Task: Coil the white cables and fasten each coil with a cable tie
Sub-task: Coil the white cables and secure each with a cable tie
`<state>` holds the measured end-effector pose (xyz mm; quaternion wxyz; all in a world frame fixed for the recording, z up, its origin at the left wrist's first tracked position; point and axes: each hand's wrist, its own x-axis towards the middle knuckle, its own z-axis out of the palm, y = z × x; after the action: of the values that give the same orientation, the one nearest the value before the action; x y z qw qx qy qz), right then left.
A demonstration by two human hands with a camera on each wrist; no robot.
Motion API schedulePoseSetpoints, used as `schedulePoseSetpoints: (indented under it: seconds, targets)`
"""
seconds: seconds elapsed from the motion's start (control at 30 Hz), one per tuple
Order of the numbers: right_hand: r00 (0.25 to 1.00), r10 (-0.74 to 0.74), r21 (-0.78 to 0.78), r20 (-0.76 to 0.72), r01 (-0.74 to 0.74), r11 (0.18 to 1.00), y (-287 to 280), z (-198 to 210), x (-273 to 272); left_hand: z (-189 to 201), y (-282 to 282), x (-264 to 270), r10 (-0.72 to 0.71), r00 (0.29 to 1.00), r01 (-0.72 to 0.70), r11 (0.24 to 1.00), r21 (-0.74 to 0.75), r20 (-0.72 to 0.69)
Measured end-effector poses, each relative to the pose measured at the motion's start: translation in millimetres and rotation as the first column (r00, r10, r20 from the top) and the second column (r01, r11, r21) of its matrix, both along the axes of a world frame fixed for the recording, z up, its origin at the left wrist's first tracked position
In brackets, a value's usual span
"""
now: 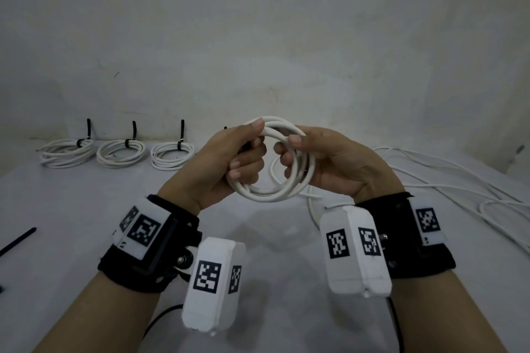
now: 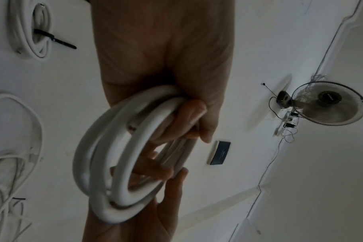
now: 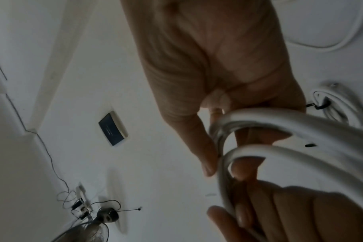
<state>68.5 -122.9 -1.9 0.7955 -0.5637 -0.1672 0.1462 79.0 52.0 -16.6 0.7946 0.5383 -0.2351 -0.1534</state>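
Head view is showing both hands raised above the grey table [image 1: 86, 209], sharing one white cable coil [image 1: 275, 195] held upright between them. At nine o'clock of the coil, the left hand [image 1: 229, 163] is curling its fingers through the loops and pressing its thumb on top; at three o'clock, the right hand [image 1: 329, 160] is gripping the strands with its fingers hooked inside the ring and thumb lying over it. Three finished coils [image 1: 120, 150] are lying in a row at ten o'clock of the hands, near the wall, each cinched with a black cable tie [image 1: 180, 135] whose tail is sticking up. Loose white cable [image 1: 447, 178] is sprawling across the table at three o'clock. A spare black tie [image 1: 17, 241] is lying at eight o'clock by the table's left edge. Left wrist view is catching a wall fan [image 2: 329, 103] beyond the coil.
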Motion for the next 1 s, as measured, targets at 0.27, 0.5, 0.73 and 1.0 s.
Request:
schedulePoseSetpoints:
  seconds: [0.27, 0.5, 0.73, 1.0]
  targets:
    - [0.987, -0.078, -0.252, 0.142, 0.112, 0.961, 4.1, -0.3, 1.1, -0.8, -2.9, -0.1, 0.059, 0.998, -0.058, 0.996, 0.073, -0.008]
    - [0.702, -0.205, -0.369, 0.683, 0.573, 0.732, 13.5, 4.1, -3.6, 2.2, -5.1, 0.5, 0.174, 0.984, -0.175, 0.982, 0.076, 0.028]
    - [0.668, -0.229, -0.337, 0.708, 0.605, 0.722, 19.8, 0.7, -2.7, 2.7, -6.3, 2.1, 0.219, 0.974, -0.223, 0.97, 0.099, 0.055]
    - [0.61, -0.234, -0.344, 0.757, 0.676, 0.652, 21.0, -5.5, 2.3, -0.4, -11.0, 1.2, 0.308, 0.95, -0.311, 0.939, 0.149, 0.048]
